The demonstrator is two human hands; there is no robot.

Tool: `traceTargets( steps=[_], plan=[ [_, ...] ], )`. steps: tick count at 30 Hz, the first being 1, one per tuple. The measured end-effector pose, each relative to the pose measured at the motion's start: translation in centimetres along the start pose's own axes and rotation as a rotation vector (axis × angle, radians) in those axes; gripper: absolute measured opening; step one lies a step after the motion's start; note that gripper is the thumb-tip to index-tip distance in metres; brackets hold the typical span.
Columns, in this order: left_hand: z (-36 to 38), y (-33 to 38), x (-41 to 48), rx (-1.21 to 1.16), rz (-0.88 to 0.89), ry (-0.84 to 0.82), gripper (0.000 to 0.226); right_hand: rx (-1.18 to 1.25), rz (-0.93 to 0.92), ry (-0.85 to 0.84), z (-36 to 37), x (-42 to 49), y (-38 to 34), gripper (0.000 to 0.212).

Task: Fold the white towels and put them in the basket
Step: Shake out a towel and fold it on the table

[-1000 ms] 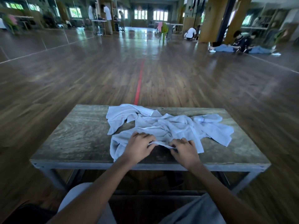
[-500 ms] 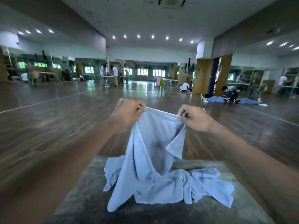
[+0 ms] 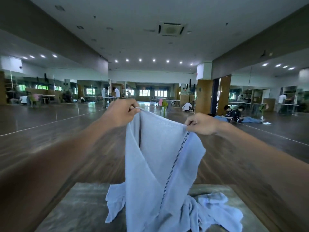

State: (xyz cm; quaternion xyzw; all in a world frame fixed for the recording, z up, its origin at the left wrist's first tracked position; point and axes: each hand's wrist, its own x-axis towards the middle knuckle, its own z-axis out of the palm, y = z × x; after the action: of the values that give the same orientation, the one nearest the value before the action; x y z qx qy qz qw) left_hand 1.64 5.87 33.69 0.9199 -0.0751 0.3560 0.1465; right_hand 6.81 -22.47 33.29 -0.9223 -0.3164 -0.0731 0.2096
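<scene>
Holds both bare arms stretched forward and raised, well apart. Pinches the top edge of the white towel with the left hand, fingers curled. Pinches the same edge with the right hand, a little lower, fingers curled too.

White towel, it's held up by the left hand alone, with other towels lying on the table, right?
No: the head view shows both the left hand and the right hand pinching the top edge of the white towel. The other towels do lie on the table.
</scene>
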Motion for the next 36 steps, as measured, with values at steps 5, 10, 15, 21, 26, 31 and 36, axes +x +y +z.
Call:
traceTargets(
  steps=[5, 10, 15, 21, 26, 31, 36],
  plan=[
    [1.8, 2.0, -2.4, 0.026, -0.077, -0.314, 0.016, 0.187, -0.098, 0.189, -0.4, 0.3, -1.5, 0.017],
    [6.2, 5.4, -4.3, -0.531, -0.173, -0.392, 0.051, 0.084, -0.151, 0.109, 0.3, 1.0, -2.8, 0.013],
    [8.4, 7.0, -3.8, -0.646, -0.155, -0.183, 0.014, 0.154, -0.151, 0.123, 0.4, 0.5, -2.4, 0.012],
    [7.7, 6.8, -2.5, -0.575, -0.184, -0.120, 0.021, 0.068, -0.027, -0.058, 0.4, -1.8, 0.2, 0.007],
    [5.8, 6.2, -2.3, -0.312, -0.187, -0.149, 0.016, 0.019, 0.052, -0.095, -0.1, -3.0, 2.2, 0.016],
    [5.9, 7.0, -3.1, -0.236, -0.081, -0.302, 0.019, 0.256, -0.021, 0.118, -1.0, -2.5, 1.0, 0.005],
    [6.8, 7.9, -3.1, -0.396, -0.052, -0.295, 0.040, 0.407, -0.074, 0.221, -1.2, -1.9, -0.5, 0.026]
  ],
)
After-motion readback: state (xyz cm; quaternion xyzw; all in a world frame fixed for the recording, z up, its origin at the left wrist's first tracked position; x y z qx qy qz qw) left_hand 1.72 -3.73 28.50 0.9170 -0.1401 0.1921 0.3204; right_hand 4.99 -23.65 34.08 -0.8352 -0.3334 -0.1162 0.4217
